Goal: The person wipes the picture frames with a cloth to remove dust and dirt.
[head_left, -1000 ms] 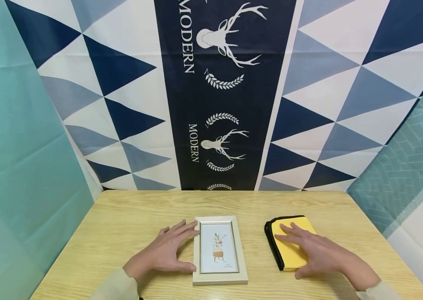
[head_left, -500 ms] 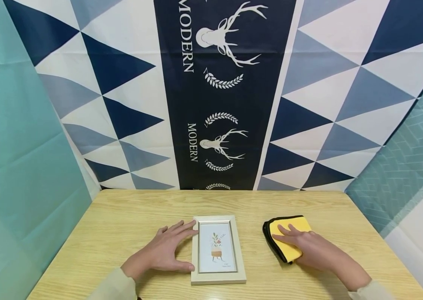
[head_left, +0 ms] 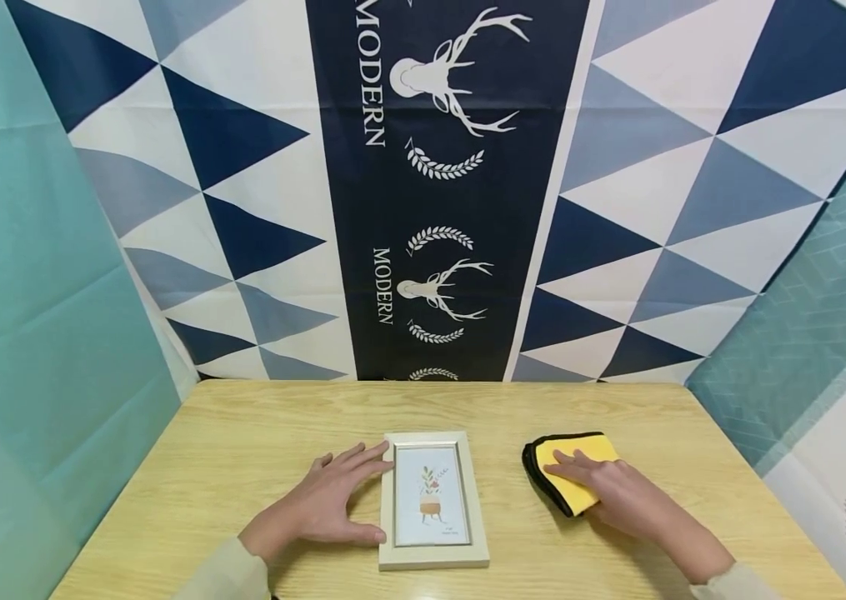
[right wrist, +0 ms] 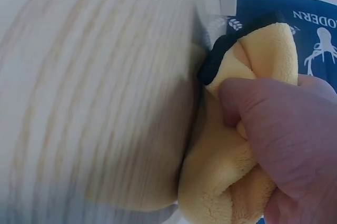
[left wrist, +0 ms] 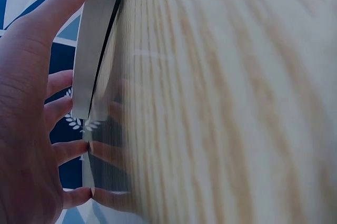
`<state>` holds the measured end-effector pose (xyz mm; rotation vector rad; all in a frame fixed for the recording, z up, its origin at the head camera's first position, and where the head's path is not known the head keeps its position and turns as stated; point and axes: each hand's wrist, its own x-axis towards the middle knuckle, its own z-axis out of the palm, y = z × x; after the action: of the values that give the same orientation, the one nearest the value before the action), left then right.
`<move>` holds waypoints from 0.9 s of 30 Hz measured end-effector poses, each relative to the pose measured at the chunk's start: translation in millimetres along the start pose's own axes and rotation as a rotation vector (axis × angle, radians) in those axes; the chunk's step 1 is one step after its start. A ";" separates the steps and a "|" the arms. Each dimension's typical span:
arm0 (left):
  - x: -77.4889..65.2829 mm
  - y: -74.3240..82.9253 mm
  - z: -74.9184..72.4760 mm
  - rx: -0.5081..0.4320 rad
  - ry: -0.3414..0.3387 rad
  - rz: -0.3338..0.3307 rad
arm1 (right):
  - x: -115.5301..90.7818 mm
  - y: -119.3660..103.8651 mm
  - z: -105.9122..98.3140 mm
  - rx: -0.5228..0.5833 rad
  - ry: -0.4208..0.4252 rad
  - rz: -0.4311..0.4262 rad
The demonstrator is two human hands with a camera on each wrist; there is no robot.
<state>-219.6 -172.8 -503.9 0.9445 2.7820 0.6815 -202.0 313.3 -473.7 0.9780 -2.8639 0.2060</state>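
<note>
The left sleeve (head_left: 229,573) and right sleeve (head_left: 733,583) are plain, pale beige cloth.

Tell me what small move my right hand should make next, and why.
I'd probably lift the yellow cloth leftward toward the picture frame: your right hand grips the cloth, apart from the frame, while your left hand touches the frame's left edge.

a cream picture frame (head_left: 432,498) lies flat, face up, left of a partly bunched, black-edged yellow cloth (head_left: 598,447).
</note>
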 end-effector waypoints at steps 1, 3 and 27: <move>-0.7 -0.3 -0.1 0.001 0.000 0.001 | 0.6 -0.4 0.6 -0.007 0.006 0.009; -1.5 -1.0 0.3 0.007 0.004 0.002 | 2.0 -1.4 0.8 -0.025 0.021 0.022; -2.8 2.1 0.0 0.003 0.001 -0.007 | 25.4 -7.2 -13.6 -0.099 0.220 -0.018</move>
<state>-216.3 -173.0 -503.0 0.9347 2.7869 0.6770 -216.8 294.6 -455.9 0.9007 -2.6380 0.1576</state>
